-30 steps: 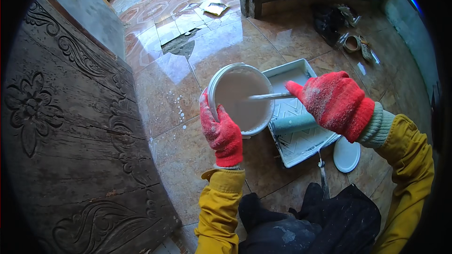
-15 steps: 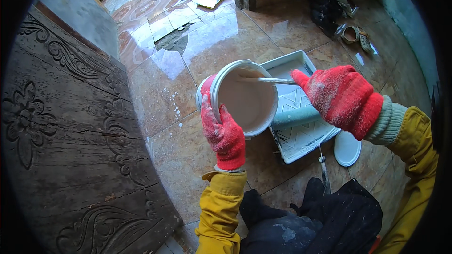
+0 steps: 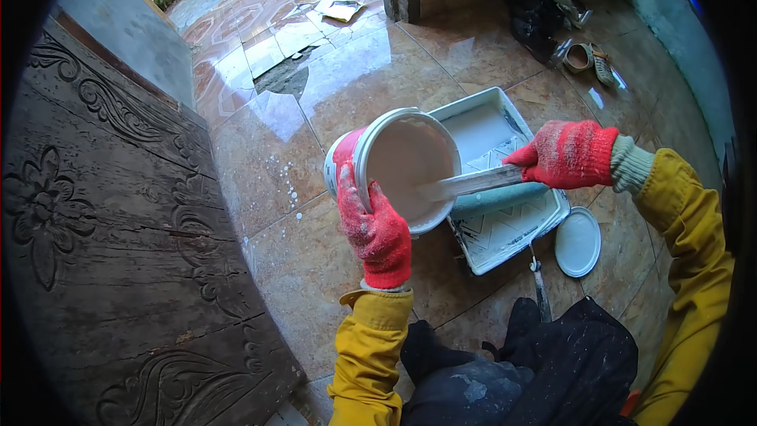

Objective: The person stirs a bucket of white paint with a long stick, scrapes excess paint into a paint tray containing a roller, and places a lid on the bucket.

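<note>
My left hand (image 3: 374, 233), in a red glove, grips the near left side of a white paint bucket (image 3: 344, 159) and holds it tilted over the tray's left side. Pale paint (image 3: 398, 162) shows inside the bucket. My gloved right hand (image 3: 569, 154) is closed round one end of a flat, paint-smeared stirring stick (image 3: 473, 183), whose other end dips into the bucket's mouth. Beneath, a white paint tray (image 3: 489, 264) rests on the tiles with paint in its far end. A paint roller (image 3: 501, 199) with a greenish sleeve lies across the tray.
A round white lid (image 3: 578, 242) lies right of the tray. The roller's handle (image 3: 542, 292) points toward my feet. On the left stands a carved dark wooden door (image 3: 118, 213). Shoes (image 3: 591, 61) and a dark bag-like heap (image 3: 536, 25) sit far right. Floor tiles (image 3: 288, 81) are broken near the doorway.
My right hand has shifted slightly with the stick, which now shows its broad side and sits lower in the bucket's mouth. My left hand keeps its hold on the bucket.
</note>
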### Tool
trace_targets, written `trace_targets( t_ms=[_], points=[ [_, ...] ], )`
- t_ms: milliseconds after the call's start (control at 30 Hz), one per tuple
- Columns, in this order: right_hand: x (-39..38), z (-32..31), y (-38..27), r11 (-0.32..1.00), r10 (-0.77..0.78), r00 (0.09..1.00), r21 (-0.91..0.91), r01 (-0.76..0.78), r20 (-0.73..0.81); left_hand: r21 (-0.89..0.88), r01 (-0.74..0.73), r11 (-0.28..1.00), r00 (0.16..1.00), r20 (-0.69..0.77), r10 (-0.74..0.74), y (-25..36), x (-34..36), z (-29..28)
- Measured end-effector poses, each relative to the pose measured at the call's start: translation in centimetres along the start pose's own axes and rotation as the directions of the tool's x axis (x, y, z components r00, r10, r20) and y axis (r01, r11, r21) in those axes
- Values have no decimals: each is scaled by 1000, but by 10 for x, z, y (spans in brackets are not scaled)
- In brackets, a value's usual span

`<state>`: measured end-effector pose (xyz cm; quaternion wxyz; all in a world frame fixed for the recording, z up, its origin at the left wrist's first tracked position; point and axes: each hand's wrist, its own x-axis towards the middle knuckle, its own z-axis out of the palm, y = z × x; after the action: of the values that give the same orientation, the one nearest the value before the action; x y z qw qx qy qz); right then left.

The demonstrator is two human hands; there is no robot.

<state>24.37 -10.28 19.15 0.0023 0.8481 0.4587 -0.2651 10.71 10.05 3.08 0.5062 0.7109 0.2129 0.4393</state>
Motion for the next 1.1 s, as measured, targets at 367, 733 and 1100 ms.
trace_targets(
  t_ms=[367,733,1100],
  points=[
    [-31,45,17,520,430,851,688,-507,302,-49,103,994,994,-22,-104,2,19,12],
    [-54,48,7,383,462,865,836,-394,196,-157,306,939,925,-185,-333,-27,60,0],
    [-73,42,-1,358,484,852,844,-400,199,-236,405,883,860,-230,-455,-36,47,-3]
  ],
)
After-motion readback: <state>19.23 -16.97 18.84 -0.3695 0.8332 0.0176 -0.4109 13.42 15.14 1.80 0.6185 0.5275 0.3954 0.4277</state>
